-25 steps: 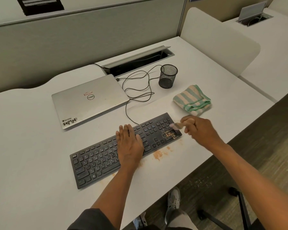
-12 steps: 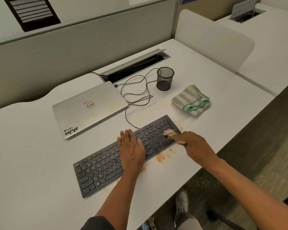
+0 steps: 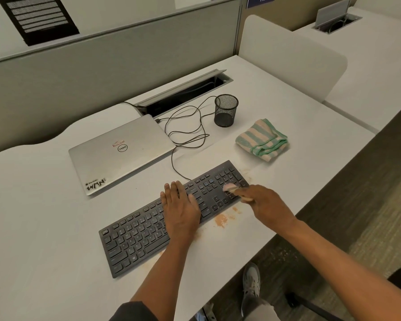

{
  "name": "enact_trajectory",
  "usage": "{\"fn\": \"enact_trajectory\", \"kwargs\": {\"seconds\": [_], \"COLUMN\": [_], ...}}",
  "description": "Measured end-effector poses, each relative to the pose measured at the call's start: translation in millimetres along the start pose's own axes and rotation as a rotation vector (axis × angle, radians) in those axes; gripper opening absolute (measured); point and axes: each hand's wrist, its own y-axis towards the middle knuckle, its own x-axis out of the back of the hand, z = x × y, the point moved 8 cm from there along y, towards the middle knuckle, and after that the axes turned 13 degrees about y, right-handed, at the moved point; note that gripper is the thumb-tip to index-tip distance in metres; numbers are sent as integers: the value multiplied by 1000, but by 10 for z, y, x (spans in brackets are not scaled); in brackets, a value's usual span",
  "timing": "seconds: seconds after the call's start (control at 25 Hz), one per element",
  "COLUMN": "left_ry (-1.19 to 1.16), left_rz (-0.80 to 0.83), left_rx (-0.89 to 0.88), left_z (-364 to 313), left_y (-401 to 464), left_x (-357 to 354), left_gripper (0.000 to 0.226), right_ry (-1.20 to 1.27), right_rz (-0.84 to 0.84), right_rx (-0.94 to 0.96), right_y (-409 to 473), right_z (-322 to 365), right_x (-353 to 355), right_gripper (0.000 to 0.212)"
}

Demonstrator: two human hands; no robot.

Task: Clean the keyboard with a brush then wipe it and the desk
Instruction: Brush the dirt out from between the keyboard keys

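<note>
Here, left hand (image 3: 180,208) lies flat on the middle of the black keyboard (image 3: 148,230), fingers straight and together, palm pressing the keys. Nothing gripped in it.

Right hand (image 3: 267,205) grips a small brush (image 3: 235,190): pale wooden handle poking out of the fist, pinkish bristle head blurred, touching the keys at the keyboard's right end, just ahead of the knuckles. Fingers curled round the handle.

Keyboard sits diagonal on the white desk (image 3: 33,228), its left end nearer the body, its right end under the brush. Black cable (image 3: 185,126) leaves its far edge just beyond the left fingertips and loops away in loose coils.

Orange-tan dust (image 3: 220,220) lies on the desk between the two hands, right beside the keyboard's near edge; a smaller speck just under the right hand, fainter smears beside the left wrist. Faint tan haze also on the desk beyond the brush head.

Beyond the right hand, apart from it: a folded cloth (image 3: 263,140), green and cream stripes, resting on the desk. Farther beyond, a black mesh cup (image 3: 226,110), upright.

Beyond and left of the left hand: a closed silver laptop (image 3: 123,154) with stickers on the lid, near the keyboard, not touching it.

Below the desk edge, under the right forearm, a grey shoe (image 3: 251,282) on carpet.
</note>
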Motion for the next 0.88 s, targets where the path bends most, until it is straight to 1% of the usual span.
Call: {"fn": "enact_trajectory", "kwargs": {"seconds": [0.04,0.12,0.2,0.24,0.36,0.44,0.6,0.68,0.76,0.8,0.88], "left_ry": [0,-2,-6,-6,3,0,1,8,10,11,12], "left_rz": [-1,3,8,7,9,10,15,21,26,28,30], "left_rx": [0,2,3,3,0,1,3,-1,-5,-5,-3], "left_z": [-2,-2,0,0,6,8,3,-1,3,7,8], "left_y": [-1,5,6,6,14,5,5,1,2,9,11], "left_x": [0,-1,-8,-13,-30,-29,-15,-28,-35,-33,-27], "left_gripper": [63,63,62,62,63,63,63,64,64,64,64], "right_ry": [11,-14,-36,-26,27,54,-17,-12,28,54,86], "right_rz": [-20,-138,-223,-230,-162,-60,134,117,15,-25,-50], "right_rx": [-19,-81,-100,-88,-97,-121,-200,-214,-192,-192,-222], "right_y": [5,35,76,126,384,491,473,571,746,824,924], "right_z": [-32,-105,-73,-11,131,172,149,192,299,326,284], "right_x": [27,220,399,435,346,227,221,313,348,320,194], "right_gripper": [38,37,30,27,21,19,20,27,31,30,25]}}
